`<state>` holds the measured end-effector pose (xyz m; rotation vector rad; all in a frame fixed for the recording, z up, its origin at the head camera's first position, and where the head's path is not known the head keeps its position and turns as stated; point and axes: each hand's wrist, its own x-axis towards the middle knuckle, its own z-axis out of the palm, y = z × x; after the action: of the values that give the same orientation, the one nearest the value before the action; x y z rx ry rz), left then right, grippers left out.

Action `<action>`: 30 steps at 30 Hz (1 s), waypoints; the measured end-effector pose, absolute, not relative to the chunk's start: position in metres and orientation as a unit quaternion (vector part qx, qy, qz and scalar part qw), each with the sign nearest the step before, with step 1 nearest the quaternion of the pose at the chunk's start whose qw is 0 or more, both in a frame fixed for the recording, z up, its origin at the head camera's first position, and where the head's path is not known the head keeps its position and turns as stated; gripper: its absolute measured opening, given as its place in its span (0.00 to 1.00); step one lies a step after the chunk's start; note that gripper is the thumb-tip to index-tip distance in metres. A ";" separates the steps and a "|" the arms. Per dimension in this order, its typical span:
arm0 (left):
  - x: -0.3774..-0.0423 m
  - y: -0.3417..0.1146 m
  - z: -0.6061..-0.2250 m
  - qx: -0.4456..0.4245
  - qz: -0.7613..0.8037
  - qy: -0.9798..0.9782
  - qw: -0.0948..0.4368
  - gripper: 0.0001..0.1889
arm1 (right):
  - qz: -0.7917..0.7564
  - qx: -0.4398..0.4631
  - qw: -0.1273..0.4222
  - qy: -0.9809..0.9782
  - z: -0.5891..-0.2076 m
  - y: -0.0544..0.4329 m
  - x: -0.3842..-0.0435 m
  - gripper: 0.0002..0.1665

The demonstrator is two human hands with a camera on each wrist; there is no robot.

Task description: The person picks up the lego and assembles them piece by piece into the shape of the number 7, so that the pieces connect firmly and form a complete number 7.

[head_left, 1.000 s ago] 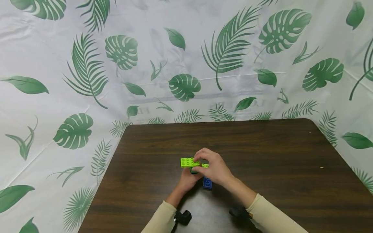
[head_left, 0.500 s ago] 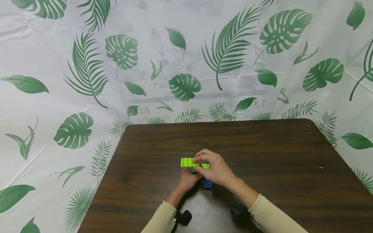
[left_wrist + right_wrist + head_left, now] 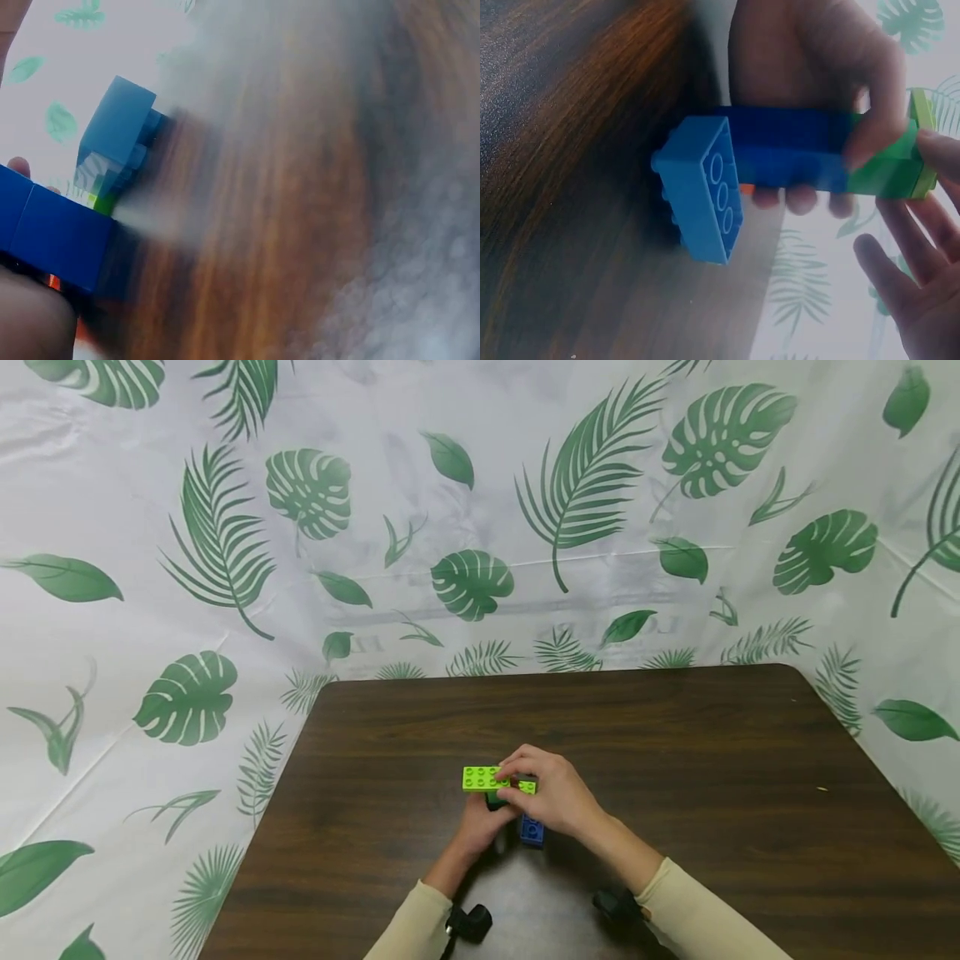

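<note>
My left hand (image 3: 476,825) grips an upright stack of toy building bricks, with fingers and thumb round its sides. In the right wrist view, dark blue bricks (image 3: 795,146) form its lower part, with a green brick (image 3: 889,161) above. A lime brick (image 3: 480,778) with studs up tops it. My right hand (image 3: 558,793) pinches that lime brick's right end between thumb and fingertips. A loose blue brick (image 3: 694,187) lies on the table beside the stack, its hollow underside showing in the right wrist view. Another lime piece (image 3: 528,787) shows partly behind my right hand.
The dark wood-grain table (image 3: 675,760) extends around both hands. A leaf-print sheet (image 3: 480,527) hangs behind its far edge. A small pale mark (image 3: 822,789) lies at the right. An orange bit (image 3: 747,189) peeks from behind the stack.
Almost nothing differs. Both hands keep their hold on the stack and its top lime brick; the whole head view has shifted very slightly.
</note>
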<state>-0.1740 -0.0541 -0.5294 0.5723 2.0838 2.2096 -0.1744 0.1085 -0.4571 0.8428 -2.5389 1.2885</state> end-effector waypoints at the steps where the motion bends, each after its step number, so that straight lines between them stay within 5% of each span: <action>1: -0.175 -0.055 -0.533 0.198 0.729 0.655 0.020 0.19 | 0.432 0.281 0.084 -0.852 -0.457 0.108 -0.174 0.10; 7: -0.178 -0.057 -0.537 0.245 0.782 0.573 0.001 0.18 | 0.426 0.281 0.097 -0.854 -0.457 0.109 -0.173 0.10; 17: -0.176 -0.055 -0.527 0.095 0.761 0.641 0.031 0.25 | 0.405 0.282 0.113 -0.862 -0.458 0.108 -0.174 0.10; 30: -0.179 -0.055 -0.529 0.129 0.738 0.661 0.028 0.26 | 0.375 0.291 0.147 -0.868 -0.458 0.108 -0.174 0.11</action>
<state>-0.1789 -0.0552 -0.5285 0.3977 2.0418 2.2799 -0.1743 0.1079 -0.4584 0.8379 -2.4960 1.0794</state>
